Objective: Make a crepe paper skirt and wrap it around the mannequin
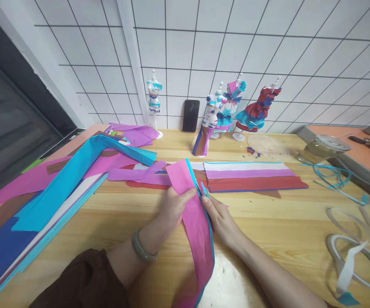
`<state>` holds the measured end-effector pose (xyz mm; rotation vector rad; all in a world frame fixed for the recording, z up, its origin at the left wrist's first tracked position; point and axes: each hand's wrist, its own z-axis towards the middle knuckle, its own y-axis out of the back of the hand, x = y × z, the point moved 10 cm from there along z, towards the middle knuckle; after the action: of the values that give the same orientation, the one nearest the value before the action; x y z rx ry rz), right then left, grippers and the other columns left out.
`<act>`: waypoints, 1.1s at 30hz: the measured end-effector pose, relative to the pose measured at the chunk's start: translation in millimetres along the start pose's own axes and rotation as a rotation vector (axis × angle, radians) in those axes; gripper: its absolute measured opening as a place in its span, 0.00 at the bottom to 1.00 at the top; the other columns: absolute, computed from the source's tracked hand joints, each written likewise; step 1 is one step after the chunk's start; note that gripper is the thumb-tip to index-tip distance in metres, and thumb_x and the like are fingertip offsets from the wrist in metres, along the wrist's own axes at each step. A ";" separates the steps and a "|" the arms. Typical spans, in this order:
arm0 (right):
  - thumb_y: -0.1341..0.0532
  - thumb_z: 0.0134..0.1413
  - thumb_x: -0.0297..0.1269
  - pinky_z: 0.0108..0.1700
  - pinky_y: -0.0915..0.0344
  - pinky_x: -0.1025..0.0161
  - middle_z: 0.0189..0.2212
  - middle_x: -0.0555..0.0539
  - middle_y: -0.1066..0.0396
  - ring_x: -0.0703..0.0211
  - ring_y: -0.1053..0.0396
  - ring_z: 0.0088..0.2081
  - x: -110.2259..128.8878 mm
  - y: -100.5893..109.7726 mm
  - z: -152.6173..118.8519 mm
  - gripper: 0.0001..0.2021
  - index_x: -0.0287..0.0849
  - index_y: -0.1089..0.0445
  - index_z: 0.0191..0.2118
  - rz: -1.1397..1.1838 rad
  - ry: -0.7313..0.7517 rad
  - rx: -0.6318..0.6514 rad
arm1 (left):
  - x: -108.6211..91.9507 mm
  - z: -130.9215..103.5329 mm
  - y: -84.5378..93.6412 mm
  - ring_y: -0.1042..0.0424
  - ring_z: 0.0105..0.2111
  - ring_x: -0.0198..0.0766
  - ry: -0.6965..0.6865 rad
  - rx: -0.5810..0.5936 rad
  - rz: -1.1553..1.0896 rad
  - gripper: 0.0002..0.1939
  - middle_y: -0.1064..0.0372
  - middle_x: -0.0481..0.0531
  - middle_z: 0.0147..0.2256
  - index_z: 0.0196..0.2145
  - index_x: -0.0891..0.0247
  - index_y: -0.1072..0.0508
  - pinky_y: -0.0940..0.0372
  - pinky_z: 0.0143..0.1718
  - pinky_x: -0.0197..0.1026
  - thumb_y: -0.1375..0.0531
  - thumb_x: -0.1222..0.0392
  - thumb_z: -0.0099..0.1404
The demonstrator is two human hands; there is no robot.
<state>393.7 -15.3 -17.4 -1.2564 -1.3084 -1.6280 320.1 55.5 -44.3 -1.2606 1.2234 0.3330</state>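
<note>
A long pink crepe-paper-like strip [198, 239] with a narrow blue edge runs between my hands and hangs toward me, out of view at the bottom. My left hand [176, 206] grips it near its top end, thumb lying on the pink face. At the blue edge, my right hand [218, 216] is closed, its fingertips pinched together. Small blue pieces [203, 188] stick up by those fingertips; whether a tool is among them I cannot make out. Behind the hands lie flat layered strips in red [255, 184], purple and white.
Blue, pink and brown strips pile up around a folded blue strip [59, 184] at left. Small dressed mannequins [154, 100] and a phone [190, 116] stand by the tiled wall. On the right are blue cord [332, 182], a tape roll [358, 263] and a glass jar [324, 149].
</note>
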 end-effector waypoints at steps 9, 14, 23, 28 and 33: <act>0.54 0.60 0.47 0.39 0.39 0.63 0.36 0.46 0.29 0.55 0.35 0.38 -0.9 -0.2 -0.4 0.20 0.39 0.32 0.41 -0.018 -0.001 0.005 | 1.0 0.0 -0.3 0.28 0.34 0.42 0.016 0.009 0.038 0.15 0.27 0.55 0.34 0.36 0.66 0.28 0.34 0.37 0.44 0.35 0.60 0.48; 0.54 0.59 0.48 0.34 0.40 0.65 0.28 0.49 0.32 0.58 0.36 0.32 -3.2 0.9 -0.6 0.19 0.40 0.34 0.31 -0.045 -0.007 -0.014 | 2.8 0.8 1.2 0.28 0.35 0.44 0.012 0.008 0.056 0.17 0.27 0.56 0.36 0.38 0.67 0.29 0.34 0.37 0.44 0.35 0.60 0.49; 0.55 0.60 0.47 0.32 0.42 0.67 0.26 0.49 0.35 0.59 0.37 0.32 -1.7 1.5 0.9 0.19 0.40 0.37 0.28 -0.068 -0.016 -0.007 | 5.1 1.6 3.2 0.28 0.34 0.43 0.023 -0.006 0.050 0.16 0.27 0.55 0.34 0.35 0.66 0.28 0.34 0.36 0.43 0.35 0.59 0.48; 0.55 0.60 0.47 0.32 0.42 0.67 0.27 0.49 0.34 0.59 0.37 0.32 -0.9 0.7 1.6 0.18 0.40 0.38 0.28 -0.079 -0.022 -0.004 | 4.5 1.3 3.3 0.28 0.32 0.41 0.013 -0.012 0.031 0.14 0.27 0.52 0.31 0.33 0.65 0.28 0.35 0.36 0.42 0.34 0.60 0.47; 0.56 0.60 0.48 0.32 0.42 0.67 0.27 0.49 0.33 0.59 0.36 0.32 -3.7 0.1 1.0 0.19 0.40 0.38 0.27 -0.113 -0.033 -0.002 | 1.6 1.8 7.0 0.28 0.32 0.41 0.015 -0.046 0.031 0.14 0.27 0.53 0.32 0.34 0.65 0.29 0.35 0.36 0.42 0.35 0.59 0.48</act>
<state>395.1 -14.5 -20.9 -1.2346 -1.4214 -1.6929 316.3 58.8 -49.7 -1.2869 1.2548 0.3769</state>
